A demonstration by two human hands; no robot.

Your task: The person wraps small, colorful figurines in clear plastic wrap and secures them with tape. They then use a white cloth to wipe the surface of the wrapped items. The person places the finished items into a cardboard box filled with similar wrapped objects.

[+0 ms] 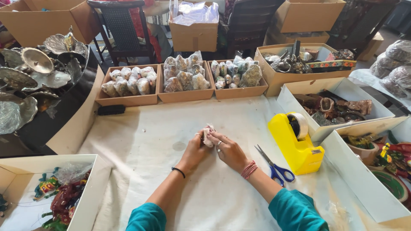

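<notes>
**Small wrapped bundle pinched between both hands at table centre**

Held a small pale wrapped bundle point(208, 136) between the two hands, just above the white table cloth point(162, 124). Left hand point(196, 147) closed on its left side, right hand point(229, 149) closed on its right and lower edge, fingertips meeting over the top. Sat equally near to both hands, with no gap to either (exact grip of the hidden fingers could not be told). Long axis ran roughly away from the body, slightly tilted to the left.

Looked soft and crumpled, like thin paper or film around a small lump; contents not visible.

Lay to the right, near the right forearm: blue-handled scissors point(274, 164), blades pointing up-left toward the hands, and beyond them a yellow plastic tape dispenser point(295, 143) with a pale roll. Stood well apart, along the far edge of the cloth: three shallow cardboard trays point(184, 96) packed with similar lumpy bundles in clear crinkled wrap. Shone at far left: embossed silver metal dishes point(34, 72), leaf-shaped and round. Held at lower left: a white box point(92, 192) of bright painted figurines.
</notes>
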